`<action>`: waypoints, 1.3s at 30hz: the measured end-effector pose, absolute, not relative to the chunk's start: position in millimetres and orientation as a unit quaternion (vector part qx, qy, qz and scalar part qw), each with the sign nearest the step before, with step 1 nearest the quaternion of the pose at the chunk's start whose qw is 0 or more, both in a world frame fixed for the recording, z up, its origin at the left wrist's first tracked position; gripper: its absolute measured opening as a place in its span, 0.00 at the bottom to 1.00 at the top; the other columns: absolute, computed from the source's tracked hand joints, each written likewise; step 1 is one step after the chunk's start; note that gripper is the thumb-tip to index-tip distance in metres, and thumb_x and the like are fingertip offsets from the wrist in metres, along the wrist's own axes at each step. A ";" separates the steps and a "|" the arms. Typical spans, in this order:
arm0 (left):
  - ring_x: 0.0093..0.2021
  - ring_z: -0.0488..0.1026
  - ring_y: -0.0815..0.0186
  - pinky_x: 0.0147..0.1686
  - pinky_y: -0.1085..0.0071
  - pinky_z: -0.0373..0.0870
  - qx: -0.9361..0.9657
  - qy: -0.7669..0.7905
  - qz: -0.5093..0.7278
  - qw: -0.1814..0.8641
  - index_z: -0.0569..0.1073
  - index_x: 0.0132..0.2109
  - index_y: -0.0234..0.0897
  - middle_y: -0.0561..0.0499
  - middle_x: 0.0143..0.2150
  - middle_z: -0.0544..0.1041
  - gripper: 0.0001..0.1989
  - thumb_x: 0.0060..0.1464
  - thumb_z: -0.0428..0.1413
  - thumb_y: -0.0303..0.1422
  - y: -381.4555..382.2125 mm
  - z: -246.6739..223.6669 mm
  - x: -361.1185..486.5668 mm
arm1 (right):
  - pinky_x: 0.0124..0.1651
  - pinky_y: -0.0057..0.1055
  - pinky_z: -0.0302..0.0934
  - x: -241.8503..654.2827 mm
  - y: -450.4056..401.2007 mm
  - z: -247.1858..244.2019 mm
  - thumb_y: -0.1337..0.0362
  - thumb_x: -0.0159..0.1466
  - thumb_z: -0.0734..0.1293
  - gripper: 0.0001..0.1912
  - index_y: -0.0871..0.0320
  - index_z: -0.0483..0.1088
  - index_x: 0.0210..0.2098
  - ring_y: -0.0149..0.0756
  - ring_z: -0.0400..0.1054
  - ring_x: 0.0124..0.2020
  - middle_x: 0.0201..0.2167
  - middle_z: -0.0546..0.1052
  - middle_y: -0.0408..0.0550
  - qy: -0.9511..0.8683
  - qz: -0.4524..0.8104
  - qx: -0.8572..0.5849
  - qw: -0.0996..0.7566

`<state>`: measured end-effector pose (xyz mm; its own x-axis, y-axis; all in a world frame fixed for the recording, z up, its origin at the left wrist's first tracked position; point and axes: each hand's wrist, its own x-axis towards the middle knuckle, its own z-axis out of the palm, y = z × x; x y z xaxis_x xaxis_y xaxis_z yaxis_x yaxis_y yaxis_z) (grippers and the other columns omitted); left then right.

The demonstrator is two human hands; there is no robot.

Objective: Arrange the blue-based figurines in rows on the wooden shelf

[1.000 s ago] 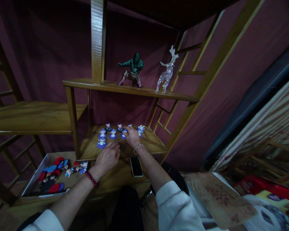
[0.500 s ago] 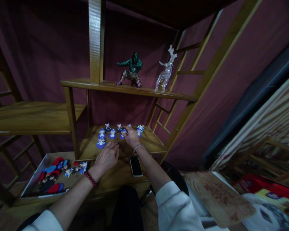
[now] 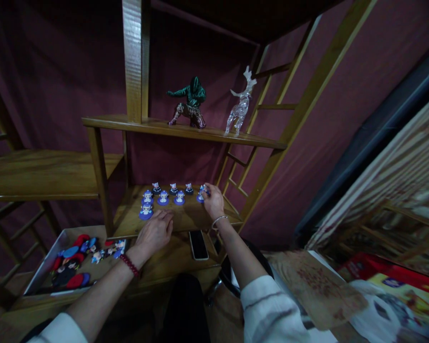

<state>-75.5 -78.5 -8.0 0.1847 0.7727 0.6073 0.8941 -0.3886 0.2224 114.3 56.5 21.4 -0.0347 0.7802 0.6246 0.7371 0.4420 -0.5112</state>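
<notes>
On the low shelf (image 3: 189, 216), small figurines stand on round bases in two rows. Three with dark bases form the back row, among them a pink-headed figurine (image 3: 173, 188). The front ones have purple bases, such as the middle figurine (image 3: 163, 198), and one more purple figurine (image 3: 146, 210) stands nearer me at the left. My right hand (image 3: 214, 202) pinches the rightmost purple-based figurine (image 3: 201, 194), partly covering it. At the shelf's front edge my left hand (image 3: 156, 231) lies with fingers loosely extended, holding nothing.
An open box (image 3: 66, 238) of mixed figurines and red and blue pieces sits low at left. A phone (image 3: 199, 245) lies below the shelf edge. Above, a crouching green figure (image 3: 191, 102) and a clear deer (image 3: 240, 107) stand on the upper shelf (image 3: 153, 126).
My right hand has moved right, from the third purple figurine of the front row to the rightmost one. My left hand stays at the shelf edge. The view has shifted slightly.
</notes>
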 end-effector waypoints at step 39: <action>0.48 0.68 0.62 0.51 0.63 0.65 -0.765 -0.549 -0.322 0.096 0.71 0.45 0.31 0.44 0.46 0.73 0.14 0.55 0.44 0.28 -77.7 -8.9 -75.8 | 0.44 0.26 0.60 93.3 58.5 10.7 0.64 0.57 0.63 0.18 0.53 0.65 0.48 0.34 0.69 0.40 0.39 0.75 0.45 -0.736 0.117 -0.599 0.293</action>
